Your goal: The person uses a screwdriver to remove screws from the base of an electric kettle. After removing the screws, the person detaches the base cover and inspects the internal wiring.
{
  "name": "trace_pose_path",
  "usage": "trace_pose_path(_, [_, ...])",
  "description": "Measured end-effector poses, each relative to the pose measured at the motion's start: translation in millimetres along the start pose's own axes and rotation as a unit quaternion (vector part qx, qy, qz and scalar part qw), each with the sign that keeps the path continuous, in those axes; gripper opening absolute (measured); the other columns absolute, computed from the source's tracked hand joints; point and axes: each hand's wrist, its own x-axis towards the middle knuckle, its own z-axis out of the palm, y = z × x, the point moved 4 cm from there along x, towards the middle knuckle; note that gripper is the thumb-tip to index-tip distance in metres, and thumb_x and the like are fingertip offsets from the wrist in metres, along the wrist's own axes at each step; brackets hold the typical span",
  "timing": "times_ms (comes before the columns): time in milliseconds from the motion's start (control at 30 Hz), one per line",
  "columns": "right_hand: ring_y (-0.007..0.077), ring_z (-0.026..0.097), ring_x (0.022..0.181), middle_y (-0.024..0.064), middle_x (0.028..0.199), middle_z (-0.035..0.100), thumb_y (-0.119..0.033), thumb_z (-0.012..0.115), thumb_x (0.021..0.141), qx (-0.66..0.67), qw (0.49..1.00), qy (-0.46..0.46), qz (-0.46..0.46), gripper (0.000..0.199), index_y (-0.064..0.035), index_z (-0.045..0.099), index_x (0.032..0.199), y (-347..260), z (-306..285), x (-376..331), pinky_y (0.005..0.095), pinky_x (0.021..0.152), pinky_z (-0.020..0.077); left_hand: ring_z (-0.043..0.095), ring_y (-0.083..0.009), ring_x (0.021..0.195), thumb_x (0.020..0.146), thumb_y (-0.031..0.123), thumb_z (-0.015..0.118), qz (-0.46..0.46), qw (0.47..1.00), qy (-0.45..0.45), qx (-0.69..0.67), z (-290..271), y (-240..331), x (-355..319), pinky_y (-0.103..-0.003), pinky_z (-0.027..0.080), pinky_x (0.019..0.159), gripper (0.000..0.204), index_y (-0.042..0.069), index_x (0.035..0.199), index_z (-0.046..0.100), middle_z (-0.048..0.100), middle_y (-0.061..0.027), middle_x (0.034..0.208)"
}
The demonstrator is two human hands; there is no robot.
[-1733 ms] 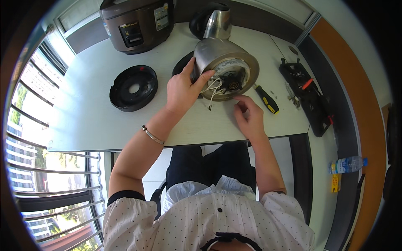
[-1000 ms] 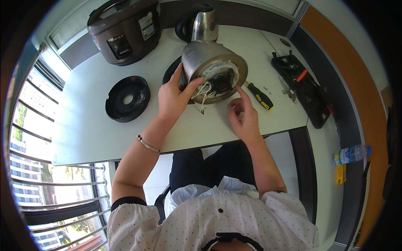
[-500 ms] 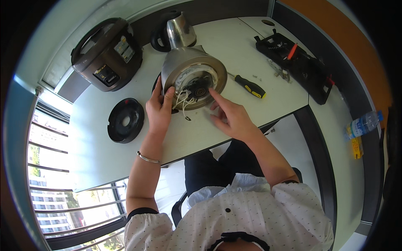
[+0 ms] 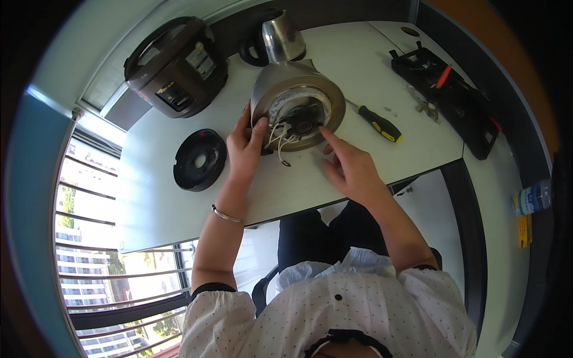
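A metal electric kettle (image 4: 282,80) lies on its side on the table, its opened underside facing me. Inside the underside sit a black round connector (image 4: 305,127) and several white wires (image 4: 278,138), one of them dangling out. My left hand (image 4: 246,142) is closed on the kettle's left rim, thumb on the front edge. My right hand (image 4: 352,165) has its index finger stretched to the edge of the connector, with the other fingers loosely curled and nothing held. Left of my left hand lies a black round base cover (image 4: 200,160).
A screwdriver (image 4: 380,123) with a black and yellow handle lies right of the kettle, near small loose parts. Beyond it is an open black tool case (image 4: 444,98). A second kettle (image 4: 283,37) and a brown rice cooker (image 4: 177,67) stand behind. A plastic bottle (image 4: 532,198) is at far right.
The whole view has shifted, so everything appears farther right. My hands keep nearly the same pose on the kettle, the right index finger still at the connector.
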Motion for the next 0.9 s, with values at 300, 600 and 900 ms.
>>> trace_pose_path(300, [0.0159,0.058,0.061,0.0096,0.093,0.064,-0.002,0.065,0.081,0.016,0.999,-0.011,0.039,0.056,-0.0041,0.049,0.134,0.3,2.9,1.4,0.0277,0.059,0.0495,0.044,-0.0033,0.057,0.086,0.038,0.070,-0.022,0.999,0.006,-0.029,1.5,2.6,-2.6,-0.020,0.038,0.052,0.068,0.000,0.137,0.046,0.056,0.0003,0.059])
trace_pose_path(600, [0.0169,0.058,0.059,0.0090,0.087,0.063,-0.002,0.065,0.081,0.016,0.995,0.087,-0.035,0.039,-0.0028,0.059,0.119,-2.7,-1.9,5.0,0.0272,0.053,0.0482,0.050,-0.0088,0.049,0.078,0.044,0.074,-0.045,0.998,0.008,0.049,4.5,12.8,-4.9,-0.026,0.041,0.050,0.081,-0.002,0.138,0.044,0.057,-0.0057,0.053])
trace_pose_path(900, [0.0120,0.052,0.050,0.0059,0.073,0.061,-0.001,0.065,0.082,-0.002,0.992,0.114,-0.054,0.033,-0.0041,0.064,0.115,-33.4,-8.0,23.3,0.0239,0.048,0.0441,0.063,-0.0202,0.058,0.074,0.045,0.075,-0.042,0.996,-0.041,0.070,4.8,30.1,-9.5,-0.032,0.047,0.056,0.091,-0.005,0.140,0.038,0.064,-0.0131,0.065])
